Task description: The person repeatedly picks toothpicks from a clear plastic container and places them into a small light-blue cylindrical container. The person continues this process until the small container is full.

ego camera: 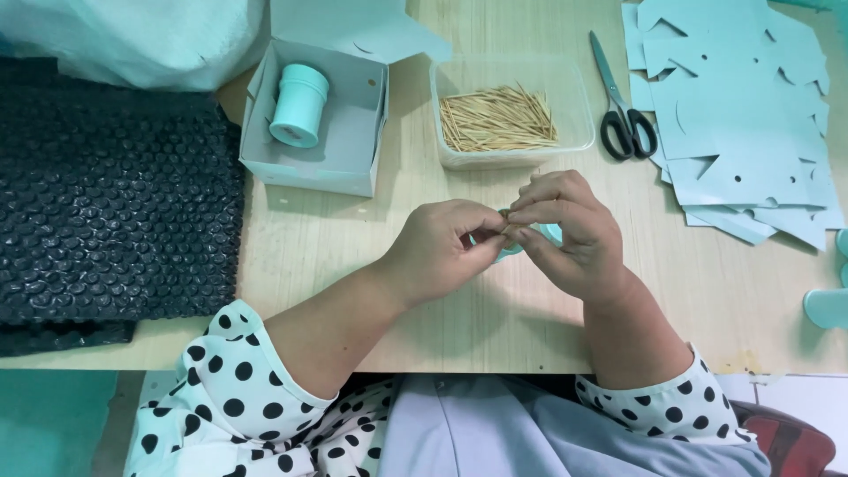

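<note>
— Item in hand?
— A small mint container [511, 251], mid-table, pinched between left hand [439, 247] and right hand [565, 231], fingers closed on it and a few toothpicks.
— Surroundings?
— Clear tub of toothpicks [511, 110] just behind; open pale box [314, 119] holding a mint cylinder [299, 104] left; scissors [623, 102] and mint card cut-outs [742, 115] right; black bubble wrap [106, 194] far left.

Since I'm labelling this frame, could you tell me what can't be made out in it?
All in the head view:
- Small teal item: mostly covered by the left hand and right hand; its shape is unclear.
- Whether the fingers pinch toothpicks: too small to tell.
- Pale teal object: cut off by the right edge.
- White bag: cut off by the top edge.
</note>
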